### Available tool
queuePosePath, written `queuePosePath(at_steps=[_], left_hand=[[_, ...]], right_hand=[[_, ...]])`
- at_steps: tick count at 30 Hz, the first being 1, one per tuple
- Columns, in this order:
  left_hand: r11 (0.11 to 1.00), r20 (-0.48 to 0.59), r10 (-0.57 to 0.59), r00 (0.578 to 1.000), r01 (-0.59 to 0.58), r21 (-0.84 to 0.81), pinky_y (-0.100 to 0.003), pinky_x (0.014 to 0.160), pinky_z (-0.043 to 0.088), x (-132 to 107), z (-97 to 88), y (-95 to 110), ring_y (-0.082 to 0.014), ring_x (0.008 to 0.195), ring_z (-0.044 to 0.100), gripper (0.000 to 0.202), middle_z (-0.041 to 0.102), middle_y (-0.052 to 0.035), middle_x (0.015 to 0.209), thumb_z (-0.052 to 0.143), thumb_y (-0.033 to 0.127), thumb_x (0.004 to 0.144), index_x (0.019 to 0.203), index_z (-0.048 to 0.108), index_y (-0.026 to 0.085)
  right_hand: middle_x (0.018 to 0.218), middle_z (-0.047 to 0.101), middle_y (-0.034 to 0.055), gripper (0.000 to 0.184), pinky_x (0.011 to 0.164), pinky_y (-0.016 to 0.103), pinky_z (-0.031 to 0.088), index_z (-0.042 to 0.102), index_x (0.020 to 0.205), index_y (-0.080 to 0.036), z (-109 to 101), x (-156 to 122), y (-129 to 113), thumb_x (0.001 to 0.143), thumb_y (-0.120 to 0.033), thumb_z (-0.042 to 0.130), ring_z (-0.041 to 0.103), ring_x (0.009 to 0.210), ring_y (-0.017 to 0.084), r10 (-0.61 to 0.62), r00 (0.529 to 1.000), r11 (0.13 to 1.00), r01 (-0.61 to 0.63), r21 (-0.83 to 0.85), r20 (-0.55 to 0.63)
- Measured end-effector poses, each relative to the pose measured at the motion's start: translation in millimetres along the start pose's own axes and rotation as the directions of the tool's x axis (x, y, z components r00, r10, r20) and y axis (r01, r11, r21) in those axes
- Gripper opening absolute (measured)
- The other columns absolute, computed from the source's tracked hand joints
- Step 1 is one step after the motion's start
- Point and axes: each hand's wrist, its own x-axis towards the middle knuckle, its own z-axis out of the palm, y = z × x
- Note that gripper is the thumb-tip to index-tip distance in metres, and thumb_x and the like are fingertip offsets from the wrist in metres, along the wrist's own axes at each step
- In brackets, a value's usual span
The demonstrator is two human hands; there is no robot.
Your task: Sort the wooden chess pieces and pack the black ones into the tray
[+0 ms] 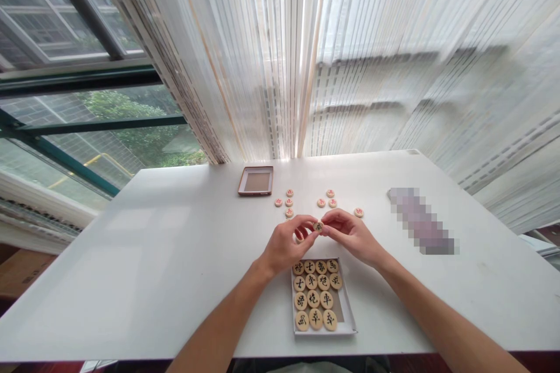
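Between the fingertips of both hands is a round wooden Chinese chess piece [318,226] with a black character. My left hand [289,242] pinches it from the left, and my right hand [352,234] grips its right side. Under the left fingers another piece [299,238] shows in part on the table. Just below the hands lies an open shallow box [349,310], filled with rows of black-character pieces [312,299]; its lower right part shows bare bottom. Red-character pieces [289,202] lie loose beyond the left hand, and more red pieces [332,203] beyond the right.
The white table [144,268] stretches out on both sides. At its far side sits a shallow box lid [257,181]. A blurred-out flat object [422,221] lies to the right. Striped curtains [271,58] and a window [87,122] stand behind the table.
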Motion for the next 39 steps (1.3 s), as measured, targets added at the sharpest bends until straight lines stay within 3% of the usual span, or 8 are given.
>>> queuePosePath(at_steps=[27,39], left_hand=[[1.000,0.007,-0.015,1.000,0.015,0.002,-0.026,0.069,0.056,-0.6,-0.5,-0.9,-0.0142,0.078,0.069,0.024,0.074,-0.0037,0.099,0.063,0.026,0.092,0.116,0.064,0.022],[1.000,0.008,-0.014,1.000,0.014,-0.001,-0.025,0.069,0.056,-1.0,-1.5,-2.5,-0.0150,0.080,0.070,0.027,0.075,-0.0039,0.103,0.062,0.024,0.092,0.119,0.065,0.023]], right_hand=[[0.103,0.072,0.0064,0.029,0.091,0.042,0.056,0.066,0.107,-0.023,-2.5,-1.4,5.3,0.085,-0.040,0.073,0.071,0.097,0.024,0.020,0.999,0.999,-0.022,0.027,0.042],[0.110,0.066,0.0060,0.026,0.091,0.042,0.057,0.065,0.107,-0.023,-0.4,-1.4,0.7,0.087,-0.037,0.072,0.070,0.098,0.024,-0.016,0.999,1.000,0.016,0.004,0.046]])
